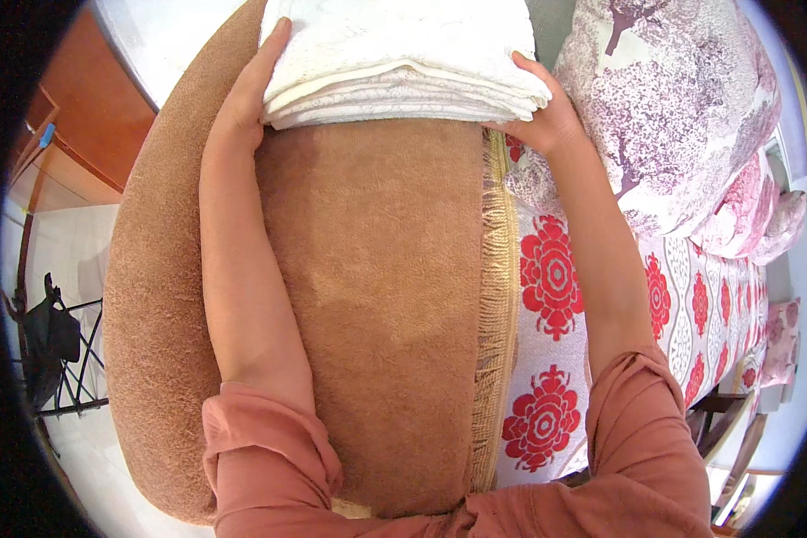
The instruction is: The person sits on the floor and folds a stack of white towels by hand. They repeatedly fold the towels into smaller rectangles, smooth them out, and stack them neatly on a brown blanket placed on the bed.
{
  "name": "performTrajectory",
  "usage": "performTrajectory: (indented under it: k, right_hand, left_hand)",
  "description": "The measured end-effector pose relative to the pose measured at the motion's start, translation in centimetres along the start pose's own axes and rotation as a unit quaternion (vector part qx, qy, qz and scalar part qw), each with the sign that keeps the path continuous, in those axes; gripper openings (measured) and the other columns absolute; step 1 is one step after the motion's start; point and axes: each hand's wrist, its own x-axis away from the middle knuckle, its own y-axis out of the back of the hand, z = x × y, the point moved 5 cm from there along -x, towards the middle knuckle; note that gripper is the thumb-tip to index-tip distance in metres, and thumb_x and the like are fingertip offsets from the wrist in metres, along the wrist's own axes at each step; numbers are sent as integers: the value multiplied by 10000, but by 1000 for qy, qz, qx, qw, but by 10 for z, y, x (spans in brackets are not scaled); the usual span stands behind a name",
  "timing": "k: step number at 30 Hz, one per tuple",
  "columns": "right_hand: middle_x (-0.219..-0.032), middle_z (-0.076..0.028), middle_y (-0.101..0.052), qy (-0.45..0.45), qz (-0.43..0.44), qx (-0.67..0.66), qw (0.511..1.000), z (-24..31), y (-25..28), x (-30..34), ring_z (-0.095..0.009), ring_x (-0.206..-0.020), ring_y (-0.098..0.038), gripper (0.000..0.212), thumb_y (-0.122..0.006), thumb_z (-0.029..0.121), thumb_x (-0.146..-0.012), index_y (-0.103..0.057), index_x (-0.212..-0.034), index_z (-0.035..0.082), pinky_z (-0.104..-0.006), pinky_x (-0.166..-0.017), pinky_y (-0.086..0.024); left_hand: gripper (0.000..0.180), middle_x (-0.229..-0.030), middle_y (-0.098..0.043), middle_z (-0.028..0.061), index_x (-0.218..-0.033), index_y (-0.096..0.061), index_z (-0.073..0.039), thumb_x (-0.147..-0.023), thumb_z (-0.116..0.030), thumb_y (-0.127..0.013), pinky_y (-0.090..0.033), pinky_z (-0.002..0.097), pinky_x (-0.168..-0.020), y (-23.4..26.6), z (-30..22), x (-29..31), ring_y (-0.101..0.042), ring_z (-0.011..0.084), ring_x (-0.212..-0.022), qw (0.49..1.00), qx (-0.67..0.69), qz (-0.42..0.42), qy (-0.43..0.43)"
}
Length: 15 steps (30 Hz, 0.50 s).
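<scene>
A thick folded white cloth (403,54), its layers showing along the near edge, rests at the far end of a brown plush-covered seat (377,287). My left hand (249,90) presses along the cloth's left side, thumb pointing up over it. On the opposite side my right hand (551,108) grips the near right corner, thumb on top and fingers partly hidden beneath. Between them the two hands hold the cloth from both sides. Its far edge runs out of the picture.
A large cushion with a purple tree print (672,108) stands close to my right forearm. A white cover with red flower motifs (551,278) and gold fringe (493,359) lies to the right. On the left are a brown wooden cabinet (99,99) and a black folding frame (54,341).
</scene>
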Motion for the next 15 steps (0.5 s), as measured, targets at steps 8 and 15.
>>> performTrajectory:
  k: [8, 15]
  right_hand:
    - [-1395, -148, -586, 26, 10, 42, 999, -3, -1, 9, -330, -1300, -542, 614, -720, 353, -904, -523, -1415, 77, -544, -1064, -466]
    - [-1463, -126, -534, 114, 68, 133, 982, 48, -45, -18, -308, -1332, -528, 656, -676, 421, -951, -465, -1463, 71, -545, -1106, -441]
  left_hand:
    - [853, -1446, -562, 196, -1472, -468, 34, -897, -549, -707, -480, 396, -1075, -6, -1, 0, -581, 313, -1294, 992, 124, 21, -17]
    - [700, -1317, -647, 207, -1386, -556, 31, -930, -483, -689, -548, 435, -1001, 17, -60, 19, -653, 305, -1185, 972, 232, 12, -45]
